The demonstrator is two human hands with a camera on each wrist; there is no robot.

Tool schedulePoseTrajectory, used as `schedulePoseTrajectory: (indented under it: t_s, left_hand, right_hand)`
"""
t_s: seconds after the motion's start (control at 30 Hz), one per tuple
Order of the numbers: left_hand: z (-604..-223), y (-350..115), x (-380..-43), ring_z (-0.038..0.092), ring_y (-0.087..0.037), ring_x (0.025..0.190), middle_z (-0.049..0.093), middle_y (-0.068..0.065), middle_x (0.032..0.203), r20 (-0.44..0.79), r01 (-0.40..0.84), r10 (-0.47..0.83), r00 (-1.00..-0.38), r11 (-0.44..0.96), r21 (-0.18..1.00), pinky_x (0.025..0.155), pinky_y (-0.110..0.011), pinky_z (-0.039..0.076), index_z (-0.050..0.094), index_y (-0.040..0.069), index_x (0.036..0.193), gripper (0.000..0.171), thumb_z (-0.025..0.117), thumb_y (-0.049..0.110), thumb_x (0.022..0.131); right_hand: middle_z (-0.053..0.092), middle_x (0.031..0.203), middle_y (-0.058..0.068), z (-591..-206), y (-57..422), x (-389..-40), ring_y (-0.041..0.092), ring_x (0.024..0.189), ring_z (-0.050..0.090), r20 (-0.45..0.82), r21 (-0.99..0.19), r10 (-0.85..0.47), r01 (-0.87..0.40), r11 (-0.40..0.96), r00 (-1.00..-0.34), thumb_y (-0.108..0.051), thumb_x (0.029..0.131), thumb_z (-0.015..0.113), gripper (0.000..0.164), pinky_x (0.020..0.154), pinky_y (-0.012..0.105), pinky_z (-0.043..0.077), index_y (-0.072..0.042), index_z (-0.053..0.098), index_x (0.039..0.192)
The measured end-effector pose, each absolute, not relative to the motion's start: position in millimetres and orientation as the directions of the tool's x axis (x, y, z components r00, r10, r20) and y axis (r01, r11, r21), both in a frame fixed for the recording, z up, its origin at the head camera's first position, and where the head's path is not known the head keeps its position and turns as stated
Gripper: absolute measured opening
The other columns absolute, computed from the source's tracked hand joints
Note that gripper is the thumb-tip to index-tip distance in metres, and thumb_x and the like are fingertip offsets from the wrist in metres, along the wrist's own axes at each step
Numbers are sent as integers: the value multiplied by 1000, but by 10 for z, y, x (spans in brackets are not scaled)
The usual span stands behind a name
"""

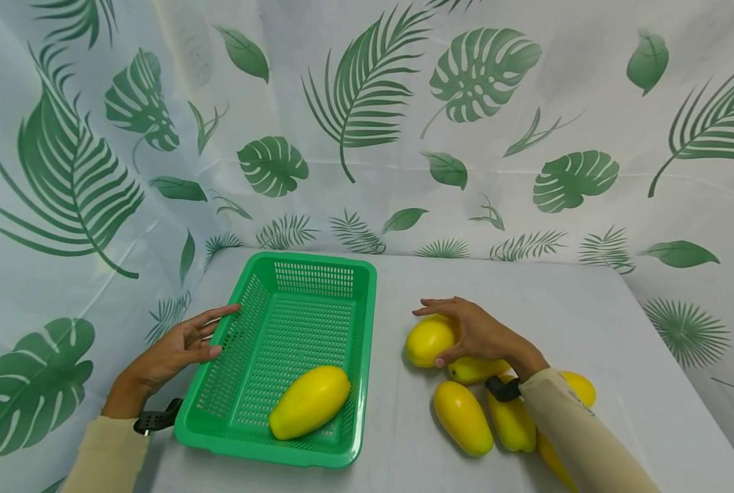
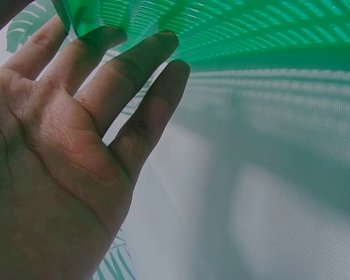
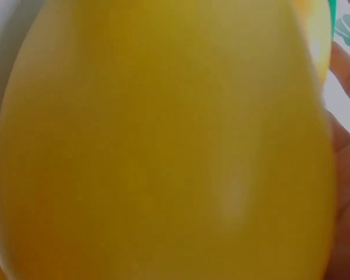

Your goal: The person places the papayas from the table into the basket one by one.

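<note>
A green perforated plastic basket (image 1: 370, 342) stands on the left of the table, with one yellow papaya (image 1: 310, 402) lying in its near right corner. My left hand (image 1: 179, 349) touches the basket's left side with fairly straight fingers, the index fingertip on the rim; in the left wrist view the fingertips meet the slotted wall. Spread over another papaya (image 1: 427, 341), my right hand (image 1: 478, 332) has its fingers extended along the far side and its thumb on the near side. A closer papaya (image 3: 163, 151) fills most of the right wrist view and hides much of that hand.
Several more papayas lie near and under the right forearm, among them one in front (image 1: 463, 419) and one beside it (image 1: 515, 428). A white table (image 1: 398, 411) carries everything. Leaf-printed white curtains (image 1: 391, 171) stand behind and at both sides.
</note>
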State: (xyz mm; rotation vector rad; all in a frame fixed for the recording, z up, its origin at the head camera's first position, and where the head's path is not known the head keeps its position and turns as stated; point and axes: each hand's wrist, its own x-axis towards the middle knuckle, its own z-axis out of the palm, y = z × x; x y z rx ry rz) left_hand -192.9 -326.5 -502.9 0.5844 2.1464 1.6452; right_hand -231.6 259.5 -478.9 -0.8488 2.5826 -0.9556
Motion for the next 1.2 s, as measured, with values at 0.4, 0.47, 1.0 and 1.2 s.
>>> schedulePoseTrajectory:
  t_s: [0.4,0.47,1.0,1.2]
  left_hand:
    - [-5011,-3248,-1923,4,-60,159,19,-8,179,-34,106,542,-840,225,969,113,-81,32,26,18,171,72,54,0,108]
    - [-5009,-3245,-1919,3,-60,159,19,-8,179,-38,101,538,-842,226,969,113,-82,31,26,19,171,72,54,1,108]
    - [-4995,-3231,-1913,7,-58,159,19,-10,179,-37,101,533,-845,227,969,112,-79,34,27,17,170,71,55,1,107]
    - [-5000,-3235,-1919,6,-58,159,19,-9,179,-38,102,533,-845,232,967,112,-81,32,28,18,170,70,55,1,107]
  right_hand:
    - [45,168,11,-4807,2570,-2310,43,151,43,-112,-659,-612,-403,635,-783,-24,74,99,83,120,71,34,-25,63,150]
    - [47,166,11,-4813,2559,-2307,42,149,46,-115,-651,-618,-411,638,-778,-25,75,99,83,119,70,37,-26,63,150]
    - [63,144,-10,-4775,2501,-2275,21,125,57,-124,-675,-618,-390,626,-777,-28,72,101,81,109,51,48,-31,66,144]
    - [63,144,-12,-4729,2469,-2267,21,125,57,-105,-690,-612,-386,612,-784,-28,70,102,82,109,51,47,-34,66,144]
